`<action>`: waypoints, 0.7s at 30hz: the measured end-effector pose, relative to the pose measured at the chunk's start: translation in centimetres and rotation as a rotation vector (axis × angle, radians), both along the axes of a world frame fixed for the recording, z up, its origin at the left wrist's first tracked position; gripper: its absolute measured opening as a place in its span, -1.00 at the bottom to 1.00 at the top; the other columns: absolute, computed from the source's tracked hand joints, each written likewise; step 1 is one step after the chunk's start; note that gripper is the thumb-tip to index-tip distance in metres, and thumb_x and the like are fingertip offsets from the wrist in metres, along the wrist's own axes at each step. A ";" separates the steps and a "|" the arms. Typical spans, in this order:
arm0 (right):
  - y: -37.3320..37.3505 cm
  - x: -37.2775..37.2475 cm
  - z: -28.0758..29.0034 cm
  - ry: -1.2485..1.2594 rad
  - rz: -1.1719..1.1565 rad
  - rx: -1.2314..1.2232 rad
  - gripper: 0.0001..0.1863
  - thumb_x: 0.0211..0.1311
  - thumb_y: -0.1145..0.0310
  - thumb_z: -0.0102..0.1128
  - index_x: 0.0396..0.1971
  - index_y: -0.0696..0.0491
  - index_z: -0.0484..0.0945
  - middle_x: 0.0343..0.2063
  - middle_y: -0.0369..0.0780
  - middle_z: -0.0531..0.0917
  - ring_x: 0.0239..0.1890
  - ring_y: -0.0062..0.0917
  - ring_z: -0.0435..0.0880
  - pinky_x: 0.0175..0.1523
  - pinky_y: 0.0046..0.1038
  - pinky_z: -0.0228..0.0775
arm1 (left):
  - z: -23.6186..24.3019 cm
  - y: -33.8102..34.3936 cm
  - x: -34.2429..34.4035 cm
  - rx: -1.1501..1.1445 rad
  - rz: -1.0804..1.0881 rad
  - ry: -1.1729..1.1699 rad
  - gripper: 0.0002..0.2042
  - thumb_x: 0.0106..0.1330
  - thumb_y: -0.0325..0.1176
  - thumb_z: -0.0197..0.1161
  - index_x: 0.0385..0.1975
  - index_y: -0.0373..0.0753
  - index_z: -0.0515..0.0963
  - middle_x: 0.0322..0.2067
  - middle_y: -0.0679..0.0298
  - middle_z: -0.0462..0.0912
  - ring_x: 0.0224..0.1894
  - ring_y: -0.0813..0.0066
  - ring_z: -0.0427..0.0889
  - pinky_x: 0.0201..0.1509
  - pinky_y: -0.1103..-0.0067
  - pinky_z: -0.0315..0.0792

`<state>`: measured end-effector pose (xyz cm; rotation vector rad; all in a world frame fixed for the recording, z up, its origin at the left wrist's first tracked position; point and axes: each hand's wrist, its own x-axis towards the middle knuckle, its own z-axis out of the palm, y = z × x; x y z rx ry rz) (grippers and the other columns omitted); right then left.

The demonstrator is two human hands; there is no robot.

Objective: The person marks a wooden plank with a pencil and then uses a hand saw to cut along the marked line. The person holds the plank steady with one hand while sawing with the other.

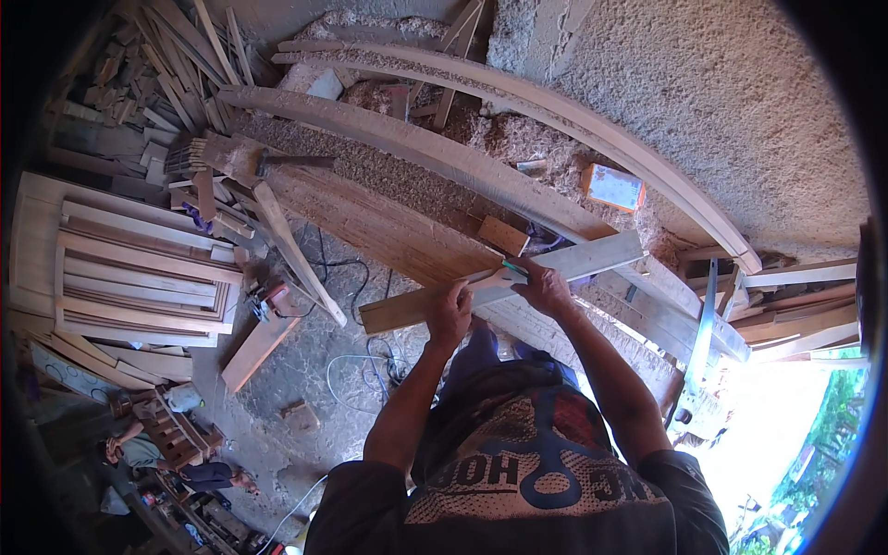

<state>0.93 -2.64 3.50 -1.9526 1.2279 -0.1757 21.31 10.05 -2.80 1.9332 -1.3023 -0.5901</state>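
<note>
Left hand (450, 316): one, at frame centre; fingers curled closed at the near edge of the board (398, 312); cannot tell whether it also grips the pale flat piece (495, 279).

Right hand (544, 290): one, just right of centre; fingers pinching a slim green marking tool (514, 268) above the board.

Board: one, pale wood, at mid-frame, slanting up to the right, lying across a broad plank (351, 205) that runs toward the upper left.

Pale flat piece: one, on the board, between the hands.

Wooden block (503, 235): one, just above the hands.

Box (614, 188): one, white and orange, upper right of centre.

Beams: one straighter (407, 139), one curved (555, 100), both sweeping across the upper frame.

Power tool (273, 301): one, reddish, left of centre.

Wooden frame (148, 268): one, slatted, left side.

Wood offcuts (120, 102): heaped, upper left.

Second person (139, 451): lower left.
</note>
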 end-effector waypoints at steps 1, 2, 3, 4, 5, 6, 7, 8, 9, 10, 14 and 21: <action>-0.2 0.1 -0.4 -0.018 0.030 -0.018 -0.41 0.14 0.20 0.42 0.22 -0.19 0.54 -0.11 -0.06 0.74 -0.03 -0.18 0.73 0.06 -0.21 0.54 | 0.1 -0.2 -0.1 0.022 -0.007 0.003 -0.76 0.34 -0.24 0.30 -0.10 -0.20 0.65 -0.32 0.09 0.74 -0.29 0.03 0.72 -0.18 0.27 0.56; -0.4 0.0 -0.7 0.000 0.036 -0.011 -0.42 0.16 0.18 0.41 0.23 -0.21 0.54 -0.11 -0.07 0.74 -0.03 -0.18 0.73 0.06 -0.21 0.54 | 0.1 -0.4 -0.2 0.042 -0.010 0.007 -0.77 0.34 -0.24 0.30 -0.11 -0.19 0.65 -0.32 0.10 0.74 -0.29 0.02 0.72 -0.17 0.26 0.56; -0.6 0.3 -0.9 0.015 0.046 -0.002 -0.42 0.17 0.16 0.41 0.23 -0.22 0.54 -0.10 -0.08 0.74 -0.03 -0.18 0.73 0.06 -0.21 0.54 | 0.1 -0.3 -0.1 0.066 -0.009 0.007 -0.78 0.34 -0.24 0.30 -0.13 -0.18 0.66 -0.32 0.10 0.74 -0.29 0.02 0.72 -0.17 0.26 0.55; -0.7 0.6 -1.0 0.030 0.056 0.008 -0.43 0.18 0.14 0.40 0.24 -0.24 0.54 -0.10 -0.08 0.75 -0.03 -0.18 0.73 0.06 -0.21 0.54 | 0.0 -0.3 0.0 0.089 -0.007 0.008 -0.79 0.34 -0.23 0.30 -0.14 -0.18 0.66 -0.33 0.11 0.74 -0.28 0.01 0.71 -0.16 0.25 0.55; -0.8 0.7 -1.0 0.046 0.049 0.022 -0.47 0.21 0.10 0.38 0.21 -0.25 0.56 -0.10 -0.09 0.74 -0.02 -0.16 0.72 0.07 -0.20 0.54 | -0.1 -0.3 0.0 0.071 -0.017 -0.016 -0.80 0.33 -0.24 0.30 -0.16 -0.17 0.66 -0.34 0.10 0.74 -0.29 0.01 0.71 -0.16 0.24 0.55; -0.9 0.9 -1.0 0.061 0.043 0.035 -0.50 0.23 0.07 0.36 0.19 -0.26 0.58 -0.09 -0.09 0.74 -0.01 -0.14 0.71 0.07 -0.18 0.54 | -0.1 -0.4 0.0 0.052 -0.026 -0.040 -0.82 0.32 -0.25 0.31 -0.17 -0.16 0.67 -0.35 0.10 0.73 -0.29 0.00 0.71 -0.16 0.24 0.55; -1.0 1.1 -1.1 0.076 0.036 0.048 -0.53 0.26 0.03 0.34 0.16 -0.27 0.59 -0.09 -0.10 0.74 0.00 -0.12 0.70 0.07 -0.17 0.54 | -0.2 -0.4 0.1 0.033 -0.036 -0.064 -0.83 0.32 -0.26 0.31 -0.19 -0.15 0.67 -0.36 0.10 0.73 -0.29 0.00 0.71 -0.16 0.23 0.54; -1.0 1.2 -1.1 0.062 0.038 0.045 -0.55 0.28 0.04 0.32 0.16 -0.25 0.60 -0.10 -0.10 0.74 -0.01 -0.15 0.72 0.06 -0.19 0.54 | -0.2 -0.5 0.1 0.003 -0.035 -0.071 -0.84 0.31 -0.26 0.32 -0.20 -0.14 0.67 -0.36 0.10 0.73 -0.29 0.01 0.71 -0.17 0.23 0.54; -1.0 1.1 -1.2 0.051 0.042 0.042 -0.56 0.30 0.05 0.31 0.16 -0.22 0.61 -0.10 -0.10 0.74 -0.03 -0.19 0.73 0.06 -0.22 0.54 | -0.5 -0.6 0.0 -0.028 -0.033 -0.076 -0.85 0.30 -0.27 0.33 -0.21 -0.14 0.67 -0.37 0.10 0.72 -0.30 0.01 0.71 -0.18 0.23 0.54; -1.0 0.9 -1.4 0.039 0.045 0.040 -0.57 0.32 0.06 0.29 0.15 -0.20 0.62 -0.11 -0.10 0.75 -0.05 -0.22 0.74 0.06 -0.25 0.54 | -0.8 -0.6 0.0 -0.058 -0.030 -0.081 -0.86 0.30 -0.27 0.34 -0.22 -0.13 0.67 -0.38 0.10 0.72 -0.30 0.02 0.71 -0.19 0.22 0.53; -0.9 0.3 -2.7 -0.032 0.031 -0.017 -0.58 0.31 0.06 0.30 0.12 -0.16 0.64 -0.14 -0.09 0.75 -0.06 -0.23 0.75 0.04 -0.26 0.54 | -1.5 -0.9 -0.1 -0.011 -0.039 -0.069 -0.80 0.39 -0.19 0.26 -0.13 -0.12 0.66 -0.30 0.08 0.73 -0.24 0.00 0.72 -0.16 0.27 0.55; -1.2 0.6 -2.2 -0.005 0.040 0.016 -0.59 0.31 0.05 0.30 0.10 -0.14 0.65 -0.17 -0.07 0.75 -0.08 -0.21 0.75 0.02 -0.26 0.54 | -1.1 -1.1 -0.5 -0.022 0.027 -0.086 -0.89 0.32 -0.25 0.33 -0.28 -0.09 0.65 -0.41 0.12 0.70 -0.34 0.03 0.69 -0.25 0.24 0.52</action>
